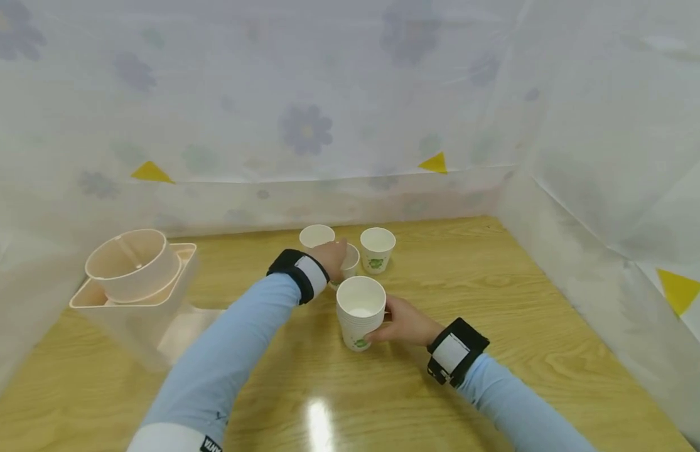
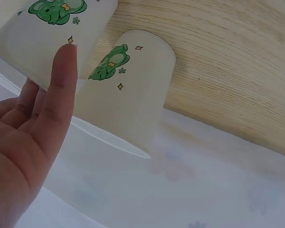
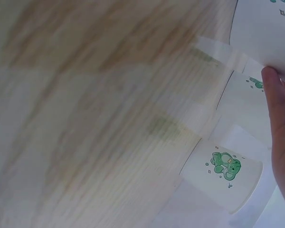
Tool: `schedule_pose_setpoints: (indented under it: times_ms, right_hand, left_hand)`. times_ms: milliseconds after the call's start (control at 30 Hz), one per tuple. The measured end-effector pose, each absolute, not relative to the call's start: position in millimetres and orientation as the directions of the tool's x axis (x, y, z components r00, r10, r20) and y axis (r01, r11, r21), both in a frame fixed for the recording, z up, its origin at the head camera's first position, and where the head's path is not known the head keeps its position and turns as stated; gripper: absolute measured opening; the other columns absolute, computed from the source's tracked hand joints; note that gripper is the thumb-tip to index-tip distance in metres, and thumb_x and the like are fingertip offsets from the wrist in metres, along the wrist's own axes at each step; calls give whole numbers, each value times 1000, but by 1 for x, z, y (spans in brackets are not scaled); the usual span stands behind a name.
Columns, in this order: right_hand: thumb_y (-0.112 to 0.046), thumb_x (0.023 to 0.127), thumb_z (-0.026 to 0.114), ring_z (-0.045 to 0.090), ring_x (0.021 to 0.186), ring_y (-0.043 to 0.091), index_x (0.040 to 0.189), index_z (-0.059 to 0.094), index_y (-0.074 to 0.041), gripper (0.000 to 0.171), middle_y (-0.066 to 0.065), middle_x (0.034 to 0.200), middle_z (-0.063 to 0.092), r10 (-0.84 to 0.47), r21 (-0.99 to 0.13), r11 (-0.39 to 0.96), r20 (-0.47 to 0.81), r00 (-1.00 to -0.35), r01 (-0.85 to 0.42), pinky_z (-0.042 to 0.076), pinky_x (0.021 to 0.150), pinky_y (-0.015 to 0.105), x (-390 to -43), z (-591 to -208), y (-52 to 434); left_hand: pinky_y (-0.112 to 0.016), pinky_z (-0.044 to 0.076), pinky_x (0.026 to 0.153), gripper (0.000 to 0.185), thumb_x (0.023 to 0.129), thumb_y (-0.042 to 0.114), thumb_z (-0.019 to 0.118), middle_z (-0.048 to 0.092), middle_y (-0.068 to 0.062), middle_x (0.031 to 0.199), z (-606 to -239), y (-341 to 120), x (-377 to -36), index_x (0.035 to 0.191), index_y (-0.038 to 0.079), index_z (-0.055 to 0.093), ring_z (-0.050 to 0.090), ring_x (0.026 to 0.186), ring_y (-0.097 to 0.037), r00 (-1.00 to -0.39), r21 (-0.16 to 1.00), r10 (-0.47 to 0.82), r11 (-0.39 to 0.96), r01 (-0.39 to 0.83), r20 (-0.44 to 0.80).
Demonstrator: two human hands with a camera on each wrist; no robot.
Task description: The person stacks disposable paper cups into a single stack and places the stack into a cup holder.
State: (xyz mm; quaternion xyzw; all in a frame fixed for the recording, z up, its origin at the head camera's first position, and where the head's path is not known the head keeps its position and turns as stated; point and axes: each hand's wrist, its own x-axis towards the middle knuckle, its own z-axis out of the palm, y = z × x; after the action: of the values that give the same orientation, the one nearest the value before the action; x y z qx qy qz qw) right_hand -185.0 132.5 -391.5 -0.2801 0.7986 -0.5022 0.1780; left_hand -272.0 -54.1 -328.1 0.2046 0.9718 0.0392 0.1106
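Note:
My right hand grips a stack of white paper cups from its right side. The cups stand mouth up, with several rims nested and a green cartoon print low on the side. Just beyond the stack, my left hand holds a single paper cup near its rim. In the left wrist view, one digit lies along the printed wall of this cup. Behind it stand two more paper cups, one at back left and one at right, both upright.
At the left of the wooden table stands a cream plastic appliance with a round open bowl on top, close to my left forearm. Flower-patterned white sheeting encloses the back and sides, with yellow triangles on it.

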Motion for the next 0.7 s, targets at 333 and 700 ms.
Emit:
schedule_pose_setpoints:
  times_ms: [333,700]
  right_hand:
    - [-13,73,78,53,114,27,134,41,0,72,19,128,54,-633,-905,327,5,-774,-273,46,94,34,-179,-388,131]
    - [-12,74,77,54,114,29,134,40,1,72,20,127,54,-642,-901,329,5,-766,-282,48,95,36,-180,-387,132]
  left_hand:
    - [-43,40,101,76,72,41,75,51,-11,132,-320,-56,-266,135,11,46,44,124,-28,-892,-53,440,893,446,-100]
    - [-44,41,99,71,74,46,71,52,-12,130,-312,-60,-262,132,10,49,45,121,-30,-903,11,427,904,427,-51]
